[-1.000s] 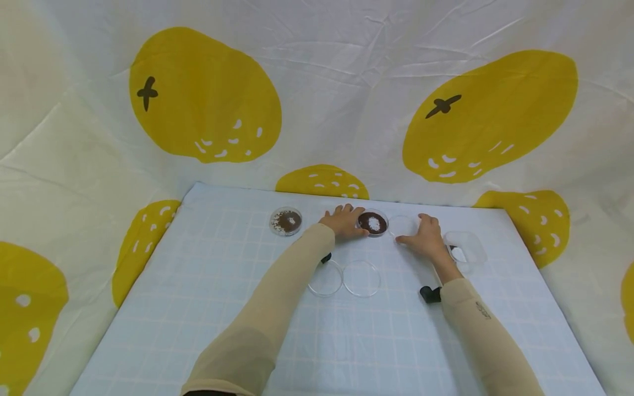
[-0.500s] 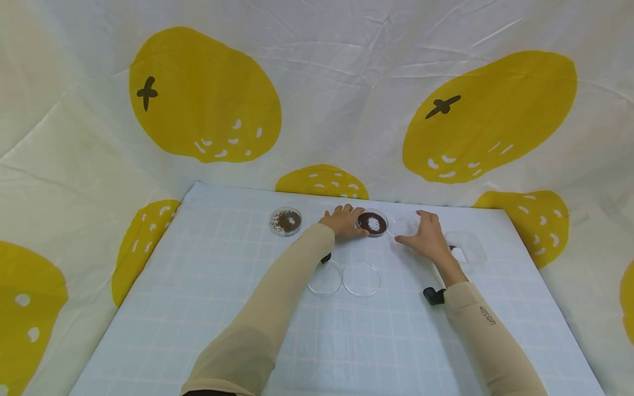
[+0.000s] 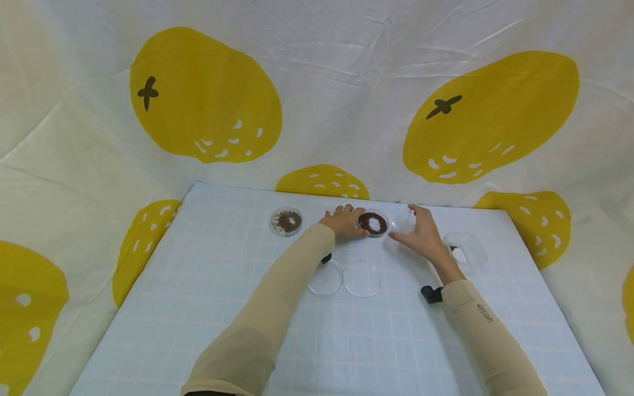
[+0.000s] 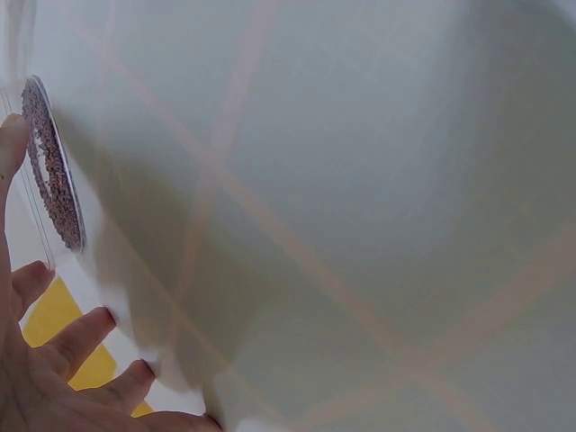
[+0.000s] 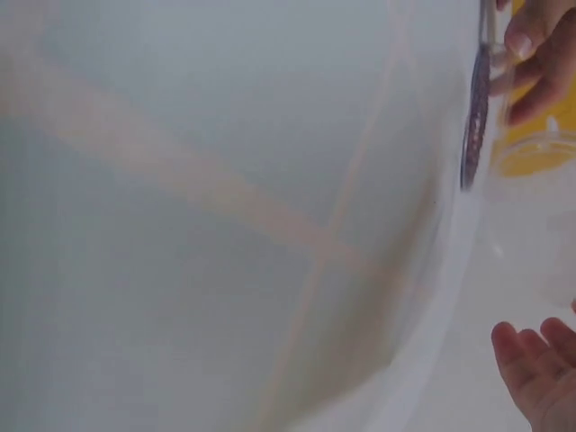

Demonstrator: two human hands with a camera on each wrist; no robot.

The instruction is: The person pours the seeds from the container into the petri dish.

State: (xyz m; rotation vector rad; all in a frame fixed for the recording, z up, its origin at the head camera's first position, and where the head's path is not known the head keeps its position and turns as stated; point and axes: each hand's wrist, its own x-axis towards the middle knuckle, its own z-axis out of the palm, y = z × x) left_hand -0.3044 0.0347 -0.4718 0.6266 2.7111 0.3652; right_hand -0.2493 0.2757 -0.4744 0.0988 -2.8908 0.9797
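A petri dish [image 3: 373, 223] of brown grains with a white patch sits at the far middle of the light-blue checked cloth [image 3: 238, 308]. My left hand [image 3: 353, 221] grips its left rim between thumb and fingers. The left wrist view shows the dish [image 4: 49, 171] edge-on by my thumb. My right hand [image 3: 416, 231] pinches a clear lid [image 3: 404, 220] just right of the dish, tilted and lifted off the cloth. In the right wrist view the lid [image 5: 540, 207] is a faint blur above my fingers [image 5: 540, 360].
A second lidded dish of brown and white grains [image 3: 285, 221] lies to the left. Two empty clear dishes [image 3: 324, 278] [image 3: 362, 278] sit side by side nearer me. A clear square container [image 3: 465, 250] stands at the right. Lemon-print fabric [image 3: 208, 99] walls the back and sides.
My right hand has lifted the clear lid off the cloth, tilted it and brought it left towards the brown dish. My left hand has stayed on the dish.
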